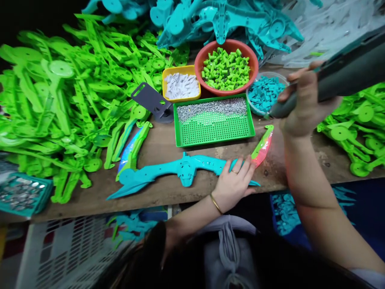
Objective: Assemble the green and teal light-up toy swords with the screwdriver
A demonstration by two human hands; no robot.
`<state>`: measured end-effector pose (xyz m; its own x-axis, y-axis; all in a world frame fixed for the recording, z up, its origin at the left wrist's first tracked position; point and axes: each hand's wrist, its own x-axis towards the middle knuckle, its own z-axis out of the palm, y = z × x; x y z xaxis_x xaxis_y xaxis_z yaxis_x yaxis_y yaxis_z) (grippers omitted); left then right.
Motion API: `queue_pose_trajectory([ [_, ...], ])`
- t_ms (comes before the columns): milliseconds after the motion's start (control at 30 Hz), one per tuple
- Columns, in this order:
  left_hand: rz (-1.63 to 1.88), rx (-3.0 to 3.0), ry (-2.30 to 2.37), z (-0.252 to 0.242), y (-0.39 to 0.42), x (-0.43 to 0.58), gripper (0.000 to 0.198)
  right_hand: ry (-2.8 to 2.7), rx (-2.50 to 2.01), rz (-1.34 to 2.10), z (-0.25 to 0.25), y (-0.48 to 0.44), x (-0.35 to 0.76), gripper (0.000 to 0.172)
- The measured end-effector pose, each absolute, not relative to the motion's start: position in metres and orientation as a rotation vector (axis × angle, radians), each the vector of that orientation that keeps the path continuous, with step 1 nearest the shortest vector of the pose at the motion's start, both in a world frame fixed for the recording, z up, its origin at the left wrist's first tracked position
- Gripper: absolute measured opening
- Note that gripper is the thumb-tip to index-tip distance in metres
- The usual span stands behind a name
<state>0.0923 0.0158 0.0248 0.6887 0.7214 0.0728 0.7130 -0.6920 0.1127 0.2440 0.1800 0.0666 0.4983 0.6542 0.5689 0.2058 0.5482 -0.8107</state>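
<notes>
A long turquoise bow-shaped plastic part [162, 168] lies across the wooden table near its front edge. My left hand [235, 180] lies flat over its right end, fingers stretched out and fingertips close to a green piece with a shiny red panel [263, 149]. In my right hand [303, 100], raised above the right side of the table, is a dark power screwdriver [349, 68], its tip pointing down and left. At the left end of the turquoise part stands a green piece with a shiny blue panel [129, 150].
Behind are a green tray of screws [215, 138], a yellow tray of white pieces [197, 96], a red bowl of green pieces [255, 66] and a tub of turquoise pieces [250, 105]. Green parts [60, 96] are heaped left, turquoise parts [207, 16] at the back.
</notes>
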Motion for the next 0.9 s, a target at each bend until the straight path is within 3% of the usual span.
queue_pose_trajectory([
  [200,0.297,2.888,1.213,0.012,0.016,0.091,0.059,-0.999,-1.096,0.266,0.049,0.168,0.287,0.033],
  [567,0.344,2.897,1.226,0.013,0.017,0.091,0.059,-1.03,-1.188,0.335,0.022,0.178,0.293,0.03],
  [900,0.365,2.917,1.217,0.009,0.015,0.094,0.06,-0.986,-1.186,0.338,0.032,0.173,0.285,0.034],
])
